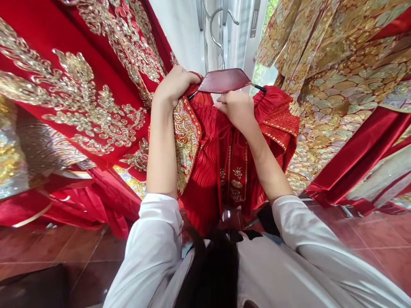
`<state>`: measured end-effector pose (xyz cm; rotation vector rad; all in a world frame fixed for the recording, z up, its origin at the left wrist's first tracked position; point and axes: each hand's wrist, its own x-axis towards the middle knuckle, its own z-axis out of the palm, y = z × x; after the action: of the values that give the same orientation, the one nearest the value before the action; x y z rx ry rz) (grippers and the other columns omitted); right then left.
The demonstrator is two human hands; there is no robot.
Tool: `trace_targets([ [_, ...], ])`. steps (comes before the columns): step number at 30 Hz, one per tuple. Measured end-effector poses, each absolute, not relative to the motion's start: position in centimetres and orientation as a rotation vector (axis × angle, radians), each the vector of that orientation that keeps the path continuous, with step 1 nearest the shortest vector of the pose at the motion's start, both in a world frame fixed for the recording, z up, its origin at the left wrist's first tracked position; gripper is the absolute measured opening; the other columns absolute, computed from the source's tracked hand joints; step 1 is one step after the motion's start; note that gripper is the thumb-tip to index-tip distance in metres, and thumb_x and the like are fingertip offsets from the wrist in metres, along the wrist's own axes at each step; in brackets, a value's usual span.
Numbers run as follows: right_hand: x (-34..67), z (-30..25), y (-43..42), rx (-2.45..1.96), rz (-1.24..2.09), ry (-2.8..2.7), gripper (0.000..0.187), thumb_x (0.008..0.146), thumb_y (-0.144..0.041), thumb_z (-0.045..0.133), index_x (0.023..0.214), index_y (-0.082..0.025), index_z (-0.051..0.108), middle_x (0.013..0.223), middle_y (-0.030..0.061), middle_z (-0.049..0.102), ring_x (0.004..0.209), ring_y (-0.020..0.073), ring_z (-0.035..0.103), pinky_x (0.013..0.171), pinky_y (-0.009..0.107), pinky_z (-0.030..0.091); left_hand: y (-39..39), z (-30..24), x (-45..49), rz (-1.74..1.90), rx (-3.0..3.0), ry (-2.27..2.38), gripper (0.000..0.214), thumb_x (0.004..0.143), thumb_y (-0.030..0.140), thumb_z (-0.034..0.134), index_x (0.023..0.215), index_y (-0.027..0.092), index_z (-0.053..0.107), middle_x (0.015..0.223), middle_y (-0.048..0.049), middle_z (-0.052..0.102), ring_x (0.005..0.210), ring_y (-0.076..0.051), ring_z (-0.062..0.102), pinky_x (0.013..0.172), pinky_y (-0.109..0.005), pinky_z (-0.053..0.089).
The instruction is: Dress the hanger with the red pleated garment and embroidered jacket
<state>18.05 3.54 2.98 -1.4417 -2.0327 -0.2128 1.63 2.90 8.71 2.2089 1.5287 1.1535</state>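
Note:
A red pleated skirt [205,184] with gold-embroidered panels hangs in front of me from a hanger [224,80]. The hanger has a dark red middle piece, a metal hook and black ends on either side. At the skirt's left top corner, by the hanger's left end, my left hand [176,84] is closed on the gathered waist. My right hand [238,109] pinches the waistband just under the hanger's middle, its fingertips partly hidden by the cloth. The skirt's right top corner [272,96] sits at the hanger's right end, with no hand on it.
Red garments with gold beading [93,98] hang close on the left. A gold scale-patterned garment [327,98] hangs on the right. Behind the hanger are metal rails [205,38] and a door frame [255,25]. Reddish tiles [366,231] cover the floor; a dark object [35,284] lies lower left.

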Motion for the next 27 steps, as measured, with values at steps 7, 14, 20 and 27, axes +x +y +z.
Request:
trace_targets([
  [7, 17.4, 3.3, 3.6, -1.539, -0.169, -2.020, 0.020, 0.090, -0.022, 0.046, 0.080, -0.015, 0.062, 0.089, 0.0092, 0.063, 0.091, 0.0220, 0.058, 0.082, 0.034, 0.046, 3.5, 8.3, 1.2, 1.127, 2.187, 1.584, 0.020, 0.078, 0.029, 0.049, 0.083, 0.015, 0.062, 0.078, -0.0039, 0.060, 0.074, -0.015, 0.040, 0.078, -0.040, 0.046],
  [14, 17.4, 1.3, 5.0, -1.468, -0.181, -1.705, 0.035, 0.089, -0.026, 0.033, 0.078, -0.015, 0.064, 0.077, 0.0087, 0.061, 0.082, 0.0208, 0.059, 0.083, 0.035, 0.046, 1.5, 7.7, 2.7, 1.447, 3.144, 1.488, 0.051, 0.077, 0.039, 0.055, 0.125, 0.023, 0.053, 0.134, -0.0010, 0.048, 0.124, -0.021, 0.036, 0.111, -0.039, 0.030],
  [20, 17.4, 1.1, 4.2, -1.446, -0.205, -1.697, 0.040, 0.093, -0.026, 0.027, 0.090, -0.015, 0.065, 0.082, 0.0083, 0.062, 0.087, 0.0213, 0.059, 0.084, 0.033, 0.046, 1.4, 8.6, 6.0, 0.846, 3.336, 1.297, 0.052, 0.084, 0.022, 0.040, 0.135, 0.029, 0.044, 0.135, -0.0018, 0.049, 0.134, -0.025, 0.028, 0.118, -0.049, 0.010],
  [27, 19.5, 2.3, 0.3, -1.411, -0.304, -1.565, 0.031, 0.092, -0.020, 0.034, 0.092, -0.021, 0.066, 0.093, 0.0066, 0.066, 0.086, 0.0197, 0.060, 0.084, 0.032, 0.046, 2.8, 7.6, 7.2, 0.972, 3.088, 1.343, 0.053, 0.091, 0.024, 0.022, 0.140, 0.027, 0.040, 0.133, -0.0077, 0.051, 0.141, -0.026, 0.018, 0.110, -0.055, 0.028],
])
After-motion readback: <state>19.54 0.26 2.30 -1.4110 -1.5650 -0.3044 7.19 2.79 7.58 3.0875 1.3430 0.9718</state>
